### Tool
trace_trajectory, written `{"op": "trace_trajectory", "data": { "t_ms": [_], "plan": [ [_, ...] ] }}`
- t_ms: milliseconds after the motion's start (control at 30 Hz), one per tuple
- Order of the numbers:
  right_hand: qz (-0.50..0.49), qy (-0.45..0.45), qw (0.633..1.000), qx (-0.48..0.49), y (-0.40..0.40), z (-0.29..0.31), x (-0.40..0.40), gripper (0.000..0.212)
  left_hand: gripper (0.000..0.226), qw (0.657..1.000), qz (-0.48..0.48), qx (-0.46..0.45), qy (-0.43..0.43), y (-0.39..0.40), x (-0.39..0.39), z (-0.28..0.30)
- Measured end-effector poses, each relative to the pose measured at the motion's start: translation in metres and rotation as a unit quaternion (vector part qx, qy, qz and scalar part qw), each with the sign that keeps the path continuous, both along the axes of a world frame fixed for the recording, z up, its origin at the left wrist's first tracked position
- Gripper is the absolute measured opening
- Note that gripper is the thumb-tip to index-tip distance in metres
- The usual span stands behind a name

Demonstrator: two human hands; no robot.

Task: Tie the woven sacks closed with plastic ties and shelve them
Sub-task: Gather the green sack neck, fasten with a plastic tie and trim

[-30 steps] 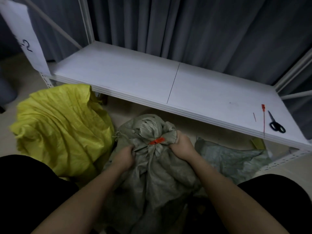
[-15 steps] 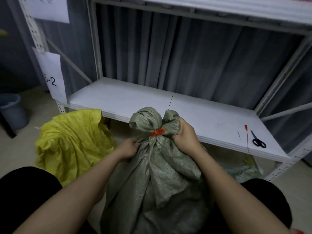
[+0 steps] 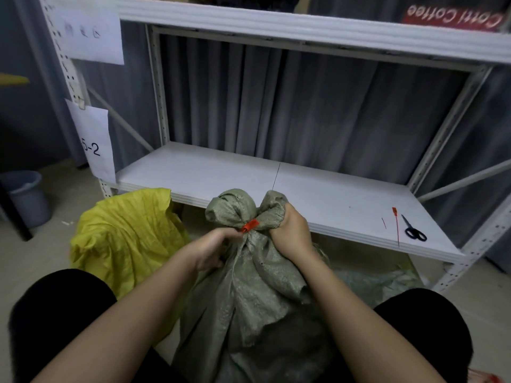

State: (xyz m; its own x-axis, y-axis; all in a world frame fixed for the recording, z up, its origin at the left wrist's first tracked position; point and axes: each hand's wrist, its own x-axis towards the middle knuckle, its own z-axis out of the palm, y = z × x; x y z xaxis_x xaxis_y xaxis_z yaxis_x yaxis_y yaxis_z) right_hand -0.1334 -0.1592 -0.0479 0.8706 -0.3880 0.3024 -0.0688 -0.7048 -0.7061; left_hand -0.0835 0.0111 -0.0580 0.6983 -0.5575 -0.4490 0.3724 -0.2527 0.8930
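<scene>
I see grey pleated curtain [image 3: 304,106] hanging behind white metal rack [image 3: 157,92], perforated uprights, diagonal braces at both ends. Lower shelf board [image 3: 221,172] pale, seam down middle; upper shelf [image 3: 276,26] crosses top of view, red printed carton [image 3: 453,15] on it. Two paper sheets on left upright, lower one [image 3: 95,145] marked "5-2", upper one [image 3: 88,34] too faint for me to read. Floor [image 3: 55,239] beige. Grey bucket [image 3: 25,197] at left, beside dark post. Light dim, even.
</scene>
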Motion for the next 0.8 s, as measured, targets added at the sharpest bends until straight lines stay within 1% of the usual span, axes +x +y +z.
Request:
{"op": "trace_trajectory", "data": {
  "t_ms": [67,100,133,200,233,267,300,367,400,433,467,533,567,600,633,667,700,733,800],
  "plan": [
    [-0.013,0.025,0.999,0.017,0.003,-0.008,0.007,0.019,0.028,0.999,-0.04,-0.013,0.002,0.0,-0.007,-0.001],
    [0.004,0.03,0.999,0.032,0.005,-0.012,0.009,0.02,0.031,0.998,-0.053,-0.012,-0.004,-0.003,-0.007,-0.006],
    [0.03,0.032,0.997,0.064,0.009,-0.015,0.01,0.023,0.049,0.998,-0.061,-0.003,-0.019,-0.007,-0.005,-0.015],
    [0.098,0.047,0.977,0.181,0.016,-0.014,0.007,0.031,0.111,0.994,-0.037,0.045,-0.088,-0.013,0.004,-0.036],
    [0.136,0.069,0.96,0.236,0.017,-0.011,0.005,0.032,0.128,0.988,-0.027,0.065,-0.136,-0.015,0.01,-0.048],
    [0.175,0.095,0.941,0.274,0.014,-0.01,0.003,0.03,0.134,0.982,-0.03,0.07,-0.173,-0.016,0.016,-0.059],
    [0.205,0.12,0.929,0.284,0.008,-0.01,0.002,0.028,0.13,0.977,-0.04,0.074,-0.197,-0.015,0.019,-0.062],
    [0.25,0.167,0.919,0.255,-0.008,-0.013,0.001,0.026,0.103,0.97,-0.022,0.062,-0.235,-0.012,0.018,-0.056],
    [0.251,0.179,0.921,0.238,-0.016,-0.018,0.002,0.022,0.091,0.967,-0.001,0.057,-0.247,-0.01,0.022,-0.055],
    [0.239,0.169,0.929,0.227,-0.023,-0.022,0.004,0.018,0.083,0.964,0.021,0.048,-0.263,-0.009,0.027,-0.055],
    [0.202,0.14,0.946,0.211,-0.03,-0.027,0.007,0.017,0.078,0.959,0.033,0.039,-0.278,-0.007,0.032,-0.055],
    [0.099,0.057,0.983,0.145,-0.051,-0.038,0.019,0.03,0.073,0.952,0.037,0.017,-0.305,-0.009,0.04,-0.056],
    [0.081,0.053,0.991,0.089,-0.064,-0.045,0.026,0.036,0.071,0.949,0.03,0.006,-0.313,-0.012,0.042,-0.058],
    [0.097,0.097,0.99,0.024,-0.076,-0.052,0.035,0.048,0.07,0.949,0.022,-0.004,-0.316,-0.016,0.042,-0.06],
    [0.13,0.168,0.976,-0.037,-0.084,-0.061,0.044,0.069,0.07,0.949,0.014,-0.009,-0.315,-0.02,0.042,-0.063],
    [0.162,0.234,0.955,-0.088,-0.091,-0.07,0.055,0.084,0.07,0.949,0.007,-0.015,-0.315,-0.022,0.041,-0.064],
    [0.188,0.279,0.932,-0.134,-0.094,-0.078,0.067,0.089,0.071,0.949,0.002,-0.018,-0.315,-0.024,0.042,-0.065],
    [0.208,0.303,0.913,-0.178,-0.092,-0.084,0.078,0.087,0.072,0.949,-0.002,-0.017,-0.316,-0.024,0.043,-0.064],
    [0.242,0.318,0.88,-0.255,-0.083,-0.092,0.096,0.076,0.073,0.949,-0.012,-0.007,-0.314,-0.018,0.048,-0.06]
  ]
}}
